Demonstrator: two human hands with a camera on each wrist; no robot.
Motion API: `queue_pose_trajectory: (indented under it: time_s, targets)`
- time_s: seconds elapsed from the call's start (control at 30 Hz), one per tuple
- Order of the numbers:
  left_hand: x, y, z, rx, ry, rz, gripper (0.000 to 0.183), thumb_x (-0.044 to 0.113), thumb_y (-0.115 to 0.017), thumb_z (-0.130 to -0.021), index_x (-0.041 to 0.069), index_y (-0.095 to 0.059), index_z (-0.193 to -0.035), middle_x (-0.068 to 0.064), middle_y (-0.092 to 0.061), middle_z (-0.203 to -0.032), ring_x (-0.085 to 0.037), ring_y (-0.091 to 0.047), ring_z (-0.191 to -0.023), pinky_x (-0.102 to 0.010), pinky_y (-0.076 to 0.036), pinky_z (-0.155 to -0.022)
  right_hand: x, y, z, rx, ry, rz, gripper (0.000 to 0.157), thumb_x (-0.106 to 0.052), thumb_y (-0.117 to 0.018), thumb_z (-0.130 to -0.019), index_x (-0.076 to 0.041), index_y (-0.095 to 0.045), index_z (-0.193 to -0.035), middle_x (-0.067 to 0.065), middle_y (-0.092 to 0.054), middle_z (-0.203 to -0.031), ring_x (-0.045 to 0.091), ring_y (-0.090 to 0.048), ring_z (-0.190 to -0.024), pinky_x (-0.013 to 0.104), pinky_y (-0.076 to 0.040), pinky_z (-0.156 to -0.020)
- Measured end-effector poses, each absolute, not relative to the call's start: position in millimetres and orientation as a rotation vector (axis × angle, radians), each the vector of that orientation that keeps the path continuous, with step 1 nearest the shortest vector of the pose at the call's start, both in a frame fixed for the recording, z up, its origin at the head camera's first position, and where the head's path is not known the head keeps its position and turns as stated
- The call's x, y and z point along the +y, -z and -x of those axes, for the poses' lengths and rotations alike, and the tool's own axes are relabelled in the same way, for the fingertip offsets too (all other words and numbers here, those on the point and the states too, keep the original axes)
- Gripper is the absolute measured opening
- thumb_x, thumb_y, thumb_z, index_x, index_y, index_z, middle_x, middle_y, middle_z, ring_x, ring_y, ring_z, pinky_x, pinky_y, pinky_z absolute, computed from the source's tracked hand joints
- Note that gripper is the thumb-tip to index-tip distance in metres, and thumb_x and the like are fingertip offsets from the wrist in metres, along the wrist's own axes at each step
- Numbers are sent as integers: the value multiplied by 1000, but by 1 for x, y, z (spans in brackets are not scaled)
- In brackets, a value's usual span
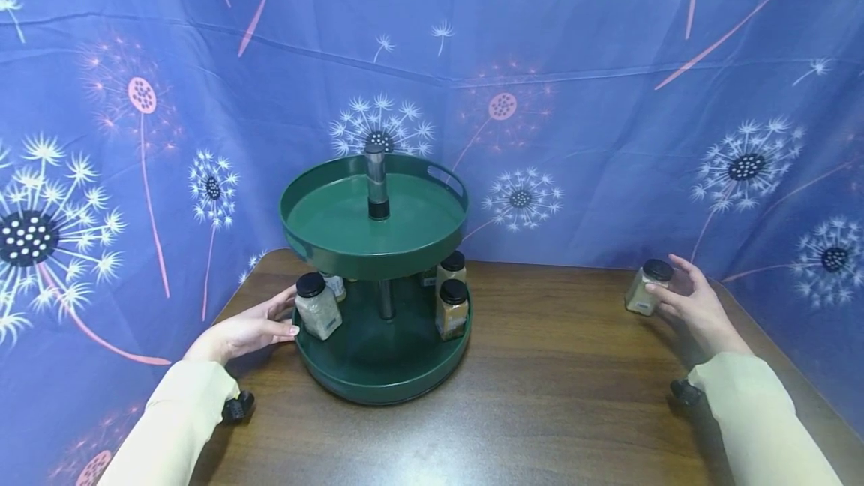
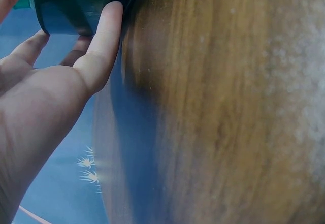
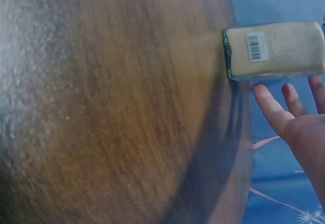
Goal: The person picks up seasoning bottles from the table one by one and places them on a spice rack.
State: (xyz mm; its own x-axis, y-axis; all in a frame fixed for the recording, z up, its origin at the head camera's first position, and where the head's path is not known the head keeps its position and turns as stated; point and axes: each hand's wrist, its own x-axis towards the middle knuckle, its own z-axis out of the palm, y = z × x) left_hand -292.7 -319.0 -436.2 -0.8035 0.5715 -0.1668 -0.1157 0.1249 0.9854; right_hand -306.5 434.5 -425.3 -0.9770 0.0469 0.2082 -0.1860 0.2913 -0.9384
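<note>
At the right, my right hand point(image 1: 695, 306) holds a square glass spice jar point(image 1: 637, 295) of pale powder near its black lid, thumb on the near side. The right wrist view shows that jar point(image 3: 279, 51) with a barcode label; the lower fingers of the hand point(image 3: 304, 122) spread beside it. My left hand point(image 1: 246, 328) touches the left rim of a green two-tier round tray point(image 1: 385, 392), its fingers fairly straight against the outside in the left wrist view. Close by that hand, a jar of whitish contents point(image 1: 319, 313) stands on the lower tier.
An orange-brown jar point(image 1: 452, 310) and another black-lidded jar point(image 1: 451, 268) stand at the lower tier's right side. More jars are partly hidden behind the post. The upper tier point(image 1: 337, 205) has raised walls. Blue dandelion-print cloth point(image 1: 580, 96) backs the wooden table point(image 1: 553, 366).
</note>
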Motion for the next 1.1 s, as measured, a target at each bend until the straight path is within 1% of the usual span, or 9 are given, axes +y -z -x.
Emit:
queue_pose_trajectory:
  time_s: [0.07,0.13,0.23,0.33,0.43,0.7,0.9,0.97,1.1]
  targets:
    - [-320,436,293,1899,-1724,-436,94,0,-55,-92,9,20,-148,-27,23,-151,-38,-13,-137,-26,-44,-93,434,426,308,-2358,-1764,-126,79,-11,-63,-90,-26,-15,-152,4,-39,-128,-14,-49,-91,15,-50,-71]
    - [-321,436,293,1909,-1718,-434,94,0,-55,-92,9,21,-148,-27,22,-151,-33,-20,-135,-26,-44,-93,435,428,309,-2361,-1759,-127,79,-10,-63,-90,-26,-16,-152,-4,-41,-123,-14,-48,-91,14,-50,-71]
    - [-320,436,293,1904,-1724,-434,95,0,-55,-92,10,21,-147,-27,23,-151,-35,-17,-136,-26,-44,-93,435,430,312,-2350,-1771,-140,78,-7,-63,-90,-25,-18,-151,-16,-42,-111,-12,-50,-90,14,-50,-70]
    - [-320,436,293,1892,-1739,-425,95,0,-55,-91,10,21,-147,-26,23,-150,-42,-3,-137,-26,-44,-92,435,431,313,-2327,-1796,-161,76,-5,-63,-89,-24,-21,-150,-17,-45,-109,-11,-51,-90,13,-49,-69]
    - [-319,436,293,1892,-1742,-417,96,0,-55,-91,11,21,-148,-26,23,-151,-43,0,-137,-25,-44,-92,434,431,314,-2274,-1851,-191,75,-1,-62,-89,-22,-24,-149,-16,-48,-108,-10,-54,-89,14,-50,-69]
    - [-319,435,293,1900,-1730,-421,95,0,-55,-91,10,20,-148,-26,22,-151,-40,-6,-137,-26,-44,-92,435,433,314,-2188,-1944,-242,69,2,-61,-89,-21,-29,-146,-16,-51,-108,-9,-57,-89,17,-52,-66]
    - [-320,435,293,1931,-1707,-400,96,1,-57,-91,10,20,-148,-27,21,-151,-29,-27,-132,-26,-44,-93,438,437,317,-2177,-1944,-244,65,1,-61,-89,-24,-33,-141,-14,-51,-109,-8,-58,-89,19,-52,-65]
    - [-319,435,293,1924,-1714,-395,96,0,-57,-90,10,20,-148,-27,21,-151,-32,-24,-134,-26,-44,-92,439,438,317,-2187,-1933,-236,63,-1,-62,-89,-25,-34,-141,-15,-51,-110,-9,-58,-90,19,-52,-66]
    - [-318,435,293,1891,-1740,-396,97,-1,-56,-90,10,20,-148,-26,23,-151,-44,2,-139,-25,-44,-91,441,438,317,-2207,-1906,-220,64,-4,-63,-89,-26,-34,-141,-15,-50,-110,-10,-57,-90,19,-52,-66]
